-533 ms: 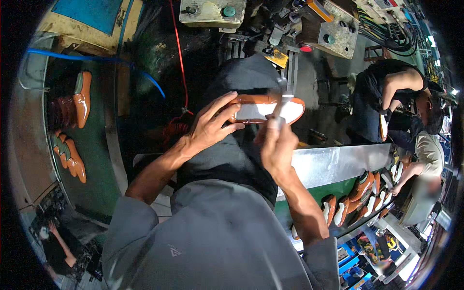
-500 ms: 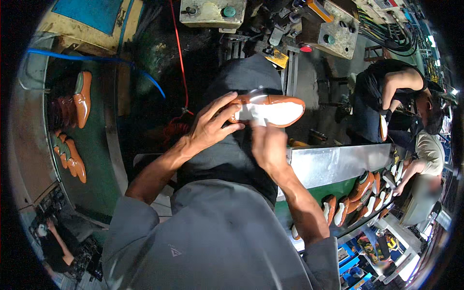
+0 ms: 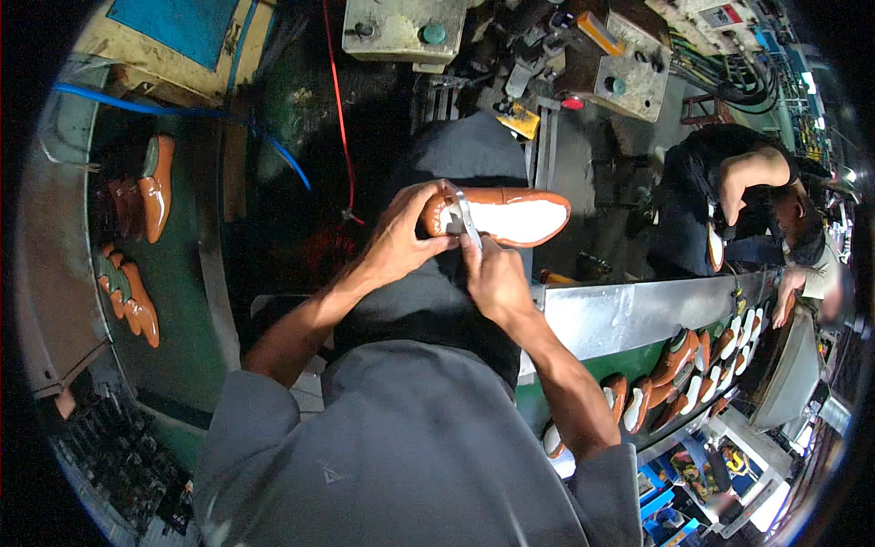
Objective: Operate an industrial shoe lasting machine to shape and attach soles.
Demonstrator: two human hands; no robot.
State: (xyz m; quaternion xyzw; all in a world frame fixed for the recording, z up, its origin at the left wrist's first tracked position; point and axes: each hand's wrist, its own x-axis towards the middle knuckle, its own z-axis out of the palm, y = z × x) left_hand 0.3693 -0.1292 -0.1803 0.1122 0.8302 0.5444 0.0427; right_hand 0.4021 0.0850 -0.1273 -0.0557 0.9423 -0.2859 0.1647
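At picture centre, a left hand [image 3: 401, 239] grips the heel of an upturned tan leather shoe [image 3: 499, 217] with white insole showing, while the right hand [image 3: 492, 278], at five o'clock, clamps metal pincers [image 3: 463, 217] there; sole not yet attached.

A shoe factory floor: rows of tan leather shoes [image 3: 679, 369] ride a green conveyor belt [image 3: 173, 301] right of the hands, with grimy machines [image 3: 602, 55] and cables beyond them.
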